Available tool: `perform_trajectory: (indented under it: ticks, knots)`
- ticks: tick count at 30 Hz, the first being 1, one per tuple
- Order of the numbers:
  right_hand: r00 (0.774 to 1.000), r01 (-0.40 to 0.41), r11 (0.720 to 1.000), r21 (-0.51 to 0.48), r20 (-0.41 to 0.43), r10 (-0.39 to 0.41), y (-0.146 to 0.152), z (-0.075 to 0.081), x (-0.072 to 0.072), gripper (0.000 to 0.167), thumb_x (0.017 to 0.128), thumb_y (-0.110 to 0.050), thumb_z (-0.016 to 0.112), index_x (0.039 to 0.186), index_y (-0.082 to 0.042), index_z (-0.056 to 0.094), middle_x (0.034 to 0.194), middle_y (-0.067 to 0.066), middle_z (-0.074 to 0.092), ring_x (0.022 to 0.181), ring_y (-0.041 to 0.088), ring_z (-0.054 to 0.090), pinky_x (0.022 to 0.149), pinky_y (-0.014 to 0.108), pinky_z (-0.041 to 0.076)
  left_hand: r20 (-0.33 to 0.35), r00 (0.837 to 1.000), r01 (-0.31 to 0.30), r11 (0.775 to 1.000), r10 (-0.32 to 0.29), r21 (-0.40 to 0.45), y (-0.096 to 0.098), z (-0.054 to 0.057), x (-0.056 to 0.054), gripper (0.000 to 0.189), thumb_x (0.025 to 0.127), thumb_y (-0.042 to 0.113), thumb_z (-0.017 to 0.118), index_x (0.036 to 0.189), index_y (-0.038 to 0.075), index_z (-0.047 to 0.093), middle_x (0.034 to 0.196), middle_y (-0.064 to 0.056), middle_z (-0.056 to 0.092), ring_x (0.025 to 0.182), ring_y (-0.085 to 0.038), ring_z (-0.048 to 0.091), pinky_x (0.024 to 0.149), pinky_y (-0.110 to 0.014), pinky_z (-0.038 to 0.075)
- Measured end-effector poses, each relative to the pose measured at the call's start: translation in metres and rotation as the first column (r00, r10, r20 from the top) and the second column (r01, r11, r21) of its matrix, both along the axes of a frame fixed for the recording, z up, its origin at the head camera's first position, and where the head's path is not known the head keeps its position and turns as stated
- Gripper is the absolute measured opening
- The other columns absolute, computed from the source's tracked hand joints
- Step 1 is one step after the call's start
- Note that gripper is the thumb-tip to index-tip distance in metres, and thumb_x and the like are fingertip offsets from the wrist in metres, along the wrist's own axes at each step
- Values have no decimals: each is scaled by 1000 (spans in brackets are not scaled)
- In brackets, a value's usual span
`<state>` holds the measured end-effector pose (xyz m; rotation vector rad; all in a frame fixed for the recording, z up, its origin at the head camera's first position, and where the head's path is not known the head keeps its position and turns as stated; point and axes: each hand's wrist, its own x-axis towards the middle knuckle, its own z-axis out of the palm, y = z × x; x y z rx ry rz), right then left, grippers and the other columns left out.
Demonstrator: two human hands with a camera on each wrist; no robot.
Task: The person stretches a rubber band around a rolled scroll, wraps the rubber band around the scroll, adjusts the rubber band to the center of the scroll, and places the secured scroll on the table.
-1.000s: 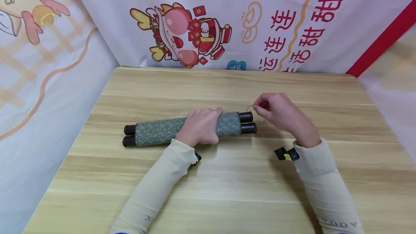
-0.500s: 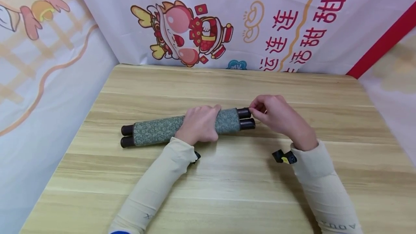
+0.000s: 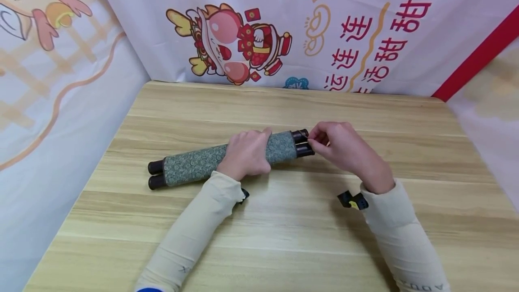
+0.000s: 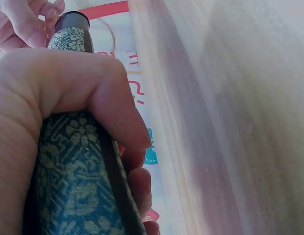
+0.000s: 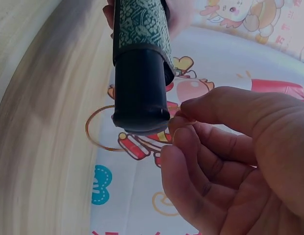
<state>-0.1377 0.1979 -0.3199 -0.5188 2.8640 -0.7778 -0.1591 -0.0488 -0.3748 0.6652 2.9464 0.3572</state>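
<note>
Head view: one green scroll (image 3: 194, 165), four dark knobs (image 3: 156, 167) showing, slants over the table (image 3: 292, 224) more steeply than before. Left wrist view: the left hand (image 4: 61, 81) grips it, fingers curled round. Right wrist view: the right hand (image 5: 230, 161) pinches a thin cord (image 5: 87, 127), seemingly looped behind one knob (image 5: 140, 93).
</note>
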Motion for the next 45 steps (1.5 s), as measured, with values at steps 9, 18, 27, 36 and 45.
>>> perform_trajectory:
  ticks: [9,18,27,36,45]
  knots:
    - [1000,2,1000,9,-13,-2,-6,3,7,5,98,-11,73,99,-7,75,91,7,75,80,17,68,71,30,61,-8,1000,-16,1000,16,11,-3,0,0,74,68,15,73,140,16,59,73,-1,59,58,-18,47,45,-31,32]
    - [999,-27,999,-26,-26,26,-13,-2,9,4,97,-10,74,96,-7,75,88,7,75,78,15,69,68,26,60,-4,1000,-7,1000,7,13,-3,1,1,76,68,15,73,143,16,58,72,-1,58,57,-17,45,45,-30,31]
    - [999,9,997,-72,-40,-11,-15,-5,8,6,98,-9,72,99,-5,76,88,8,75,77,17,69,66,26,59,2,1000,20,1000,-20,0,1,1,4,76,68,17,76,142,16,58,71,0,57,56,-16,44,47,-30,32]
    - [995,51,997,-64,-82,-56,-15,-5,7,9,100,-12,71,101,-5,76,89,9,76,76,17,69,64,28,59,-24,999,44,999,-44,-8,7,2,8,70,65,15,75,134,15,60,68,2,55,56,-15,42,46,-30,31]
    - [989,95,994,-47,-106,-100,-15,-5,7,9,100,-12,70,100,-5,77,89,9,77,77,19,70,67,32,60,-35,996,79,997,-80,-10,14,1,12,78,64,17,79,140,15,60,72,3,60,57,-16,48,47,-32,38]
